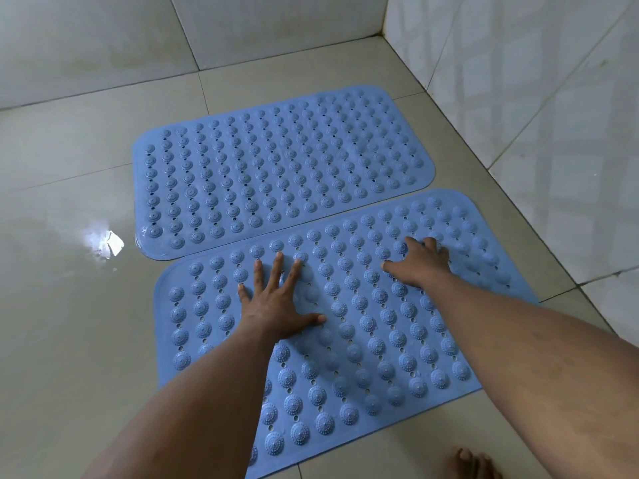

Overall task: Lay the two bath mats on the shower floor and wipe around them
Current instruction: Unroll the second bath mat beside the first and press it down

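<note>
Toes [473, 461] peek in at the bottom. Next is the near mat [345, 340], flat on the shower floor [69, 305]. The left hand [276, 305] and the right hand [420, 264] both press down on it, palms down, holding nothing. It looks soft, bendy and light, maybe slippery on wet tile; an edge is best to grab. The far mat [283, 167] lies just behind it.

far mat [283, 167] behind near mat [345, 323] | edges seemingly touching | both on floor [69, 305]
</note>
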`<state>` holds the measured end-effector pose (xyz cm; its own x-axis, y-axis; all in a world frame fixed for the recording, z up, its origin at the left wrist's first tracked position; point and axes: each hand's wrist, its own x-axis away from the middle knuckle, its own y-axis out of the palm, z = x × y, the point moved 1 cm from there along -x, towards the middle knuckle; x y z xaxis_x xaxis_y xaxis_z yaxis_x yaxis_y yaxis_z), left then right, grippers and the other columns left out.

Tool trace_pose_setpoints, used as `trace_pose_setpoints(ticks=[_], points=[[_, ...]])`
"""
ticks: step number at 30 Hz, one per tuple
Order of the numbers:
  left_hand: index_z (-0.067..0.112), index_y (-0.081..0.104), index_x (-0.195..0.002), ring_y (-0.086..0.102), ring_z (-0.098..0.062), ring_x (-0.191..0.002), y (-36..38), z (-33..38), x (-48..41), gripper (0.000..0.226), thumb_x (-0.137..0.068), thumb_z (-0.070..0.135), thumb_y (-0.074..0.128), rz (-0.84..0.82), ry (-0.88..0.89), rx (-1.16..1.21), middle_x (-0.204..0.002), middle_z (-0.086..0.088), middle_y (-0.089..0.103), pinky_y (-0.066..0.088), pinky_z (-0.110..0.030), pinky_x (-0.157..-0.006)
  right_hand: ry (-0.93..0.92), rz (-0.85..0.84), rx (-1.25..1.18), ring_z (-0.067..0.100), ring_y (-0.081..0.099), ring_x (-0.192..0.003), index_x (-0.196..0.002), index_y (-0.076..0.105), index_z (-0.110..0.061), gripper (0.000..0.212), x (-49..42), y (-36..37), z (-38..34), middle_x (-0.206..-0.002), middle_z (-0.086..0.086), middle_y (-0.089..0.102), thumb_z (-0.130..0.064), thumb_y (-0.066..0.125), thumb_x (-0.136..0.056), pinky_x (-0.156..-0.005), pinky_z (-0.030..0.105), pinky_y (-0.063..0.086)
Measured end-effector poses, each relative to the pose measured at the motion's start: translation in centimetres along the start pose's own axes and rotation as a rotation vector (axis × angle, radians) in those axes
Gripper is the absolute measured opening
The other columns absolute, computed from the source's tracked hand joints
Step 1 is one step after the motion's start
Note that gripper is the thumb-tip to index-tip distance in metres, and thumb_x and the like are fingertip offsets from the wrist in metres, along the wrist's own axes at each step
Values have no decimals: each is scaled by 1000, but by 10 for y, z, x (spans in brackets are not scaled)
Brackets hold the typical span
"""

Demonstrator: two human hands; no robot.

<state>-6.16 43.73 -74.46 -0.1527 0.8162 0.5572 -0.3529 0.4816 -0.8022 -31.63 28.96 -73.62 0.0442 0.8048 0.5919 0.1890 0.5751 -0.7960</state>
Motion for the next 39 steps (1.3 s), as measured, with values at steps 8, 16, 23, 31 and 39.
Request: trace_pose_setpoints(ticks=[8, 16, 23, 31, 39], points=[[35, -20, -159, -32, -28, -151, 4, -7, 2, 136, -60, 100, 48, 15, -36, 4, -164, 12, -34, -1, -68, -120, -35, 24, -78, 31, 6, -152, -158, 20, -25, 89, 2, 4, -6, -163, 6, 10, -60, 57, -85, -117, 55, 29], [39, -22, -157, -35, -27, -150, 4, -14, 0, 137, -56, 103, 44, -5, -29, 7, -162, 14, -36, -4, -68, -120, -48, 9, -49, 30, 2, -154, -159, 17, -25, 92, 0, 3, -8, -166, 5, 5, -61, 57, -85, -118, 55, 29], [44, -23, -156, -36, -28, -149, -2, -20, -3, 140, -50, 106, 45, -33, -28, 16, -161, 15, -37, -6, -66, -121, -77, 0, -34, 28, -2, -155, -161, 11, -26, 94, 6, 5, -4, -168, 2, -3, -57, 59, -86, -120, 52, 27], [46, -24, -155, -36, -30, -149, -8, -22, -6, 138, -52, 103, 50, -57, -20, 10, -162, 14, -37, -5, -66, -121, -60, -27, -56, 28, -5, -155, -161, 9, -26, 96, 10, 4, -6, -168, 0, -8, -58, 60, -86, -119, 54, 27], [33, -12, -161, -32, -25, -151, -4, 3, -6, 107, -79, 94, 19, 202, 36, -55, -169, 5, -23, -11, -58, -123, -179, 211, 32, 28, 6, -154, -153, 28, -25, 73, 10, 6, 4, -166, 6, 9, -56, 52, -92, -117, 52, 26]])
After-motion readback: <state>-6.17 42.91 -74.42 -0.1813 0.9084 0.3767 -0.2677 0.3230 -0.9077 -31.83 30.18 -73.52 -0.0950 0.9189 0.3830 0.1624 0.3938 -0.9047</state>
